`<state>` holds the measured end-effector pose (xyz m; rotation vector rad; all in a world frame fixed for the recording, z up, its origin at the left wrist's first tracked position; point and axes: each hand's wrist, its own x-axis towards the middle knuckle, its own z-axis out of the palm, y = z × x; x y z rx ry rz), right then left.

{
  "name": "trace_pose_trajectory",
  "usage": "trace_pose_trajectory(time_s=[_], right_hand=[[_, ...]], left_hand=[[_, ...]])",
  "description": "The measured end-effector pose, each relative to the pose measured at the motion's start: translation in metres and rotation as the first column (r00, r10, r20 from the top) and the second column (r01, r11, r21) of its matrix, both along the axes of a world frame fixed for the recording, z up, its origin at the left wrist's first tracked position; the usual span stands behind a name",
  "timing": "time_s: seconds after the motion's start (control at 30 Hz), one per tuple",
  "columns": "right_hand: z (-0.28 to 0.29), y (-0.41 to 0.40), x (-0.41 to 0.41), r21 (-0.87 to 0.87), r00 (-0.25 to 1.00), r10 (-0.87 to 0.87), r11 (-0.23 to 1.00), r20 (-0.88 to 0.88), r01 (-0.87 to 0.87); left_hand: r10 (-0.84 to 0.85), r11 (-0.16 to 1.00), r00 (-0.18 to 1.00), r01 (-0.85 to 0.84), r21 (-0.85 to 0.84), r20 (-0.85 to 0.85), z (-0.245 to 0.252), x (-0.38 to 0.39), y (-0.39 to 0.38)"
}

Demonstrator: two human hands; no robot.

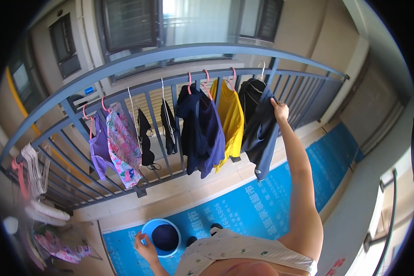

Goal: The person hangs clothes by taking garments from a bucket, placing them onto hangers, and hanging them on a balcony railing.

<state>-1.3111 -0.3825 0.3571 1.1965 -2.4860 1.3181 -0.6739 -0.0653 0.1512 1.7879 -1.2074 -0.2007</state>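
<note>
My right hand (281, 110) reaches out to the railing and pinches the edge of a dark grey garment (264, 134). That garment hangs from a white hanger (262, 70) hooked over the railing's lower bar. Down at the left, my left hand (146, 246) hovers by the rim of a light blue bucket (177, 230), its fingers loosely curled with nothing visible in them. Inside the bucket lies a bundle of dark navy cloth (165, 237). Beside the grey garment hang a yellow top (230, 127) and a dark blue garment (210, 141), both on pink hangers.
Farther left on the metal railing (158, 55) hang black bras (145, 141), a floral garment (124, 145) and a purple top (100, 148). Several white hangers (34, 169) cluster at the far left, above floral cloth (60, 246). Printed blue sheeting (234, 203) covers the floor.
</note>
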Motion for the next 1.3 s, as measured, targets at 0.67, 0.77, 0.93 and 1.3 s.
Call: trace_pose_trajectory(time_s=[0.67, 0.77, 0.93, 1.3], right_hand=[[-0.21, -0.066, -0.143, -0.191, 0.963, 0.221, 0.963, 0.156, -0.19], [-0.301, 0.018, -0.154, -0.061, 0.889, 0.0, 0.998, 0.458, 0.031], [-0.431, 0.15, -0.207, 0.287, 0.904, -0.146, 0.958, 0.403, 0.027], [-0.663, 0.234, -0.156, 0.814, 0.851, -0.385, 0.576, 0.357, -0.081]], left_hand=[[0.333, 0.61, 0.897, 0.03, 0.792, -0.291, -0.332, -0.059, 0.087], [0.359, 0.459, 0.921, -0.03, 0.888, -0.154, -0.4, -0.039, 0.073], [0.406, 0.477, 0.891, -0.018, 0.879, -0.202, -0.525, 0.005, -0.009], [0.094, 0.127, 0.979, 0.171, 0.977, -0.183, -0.767, 0.053, -0.007]])
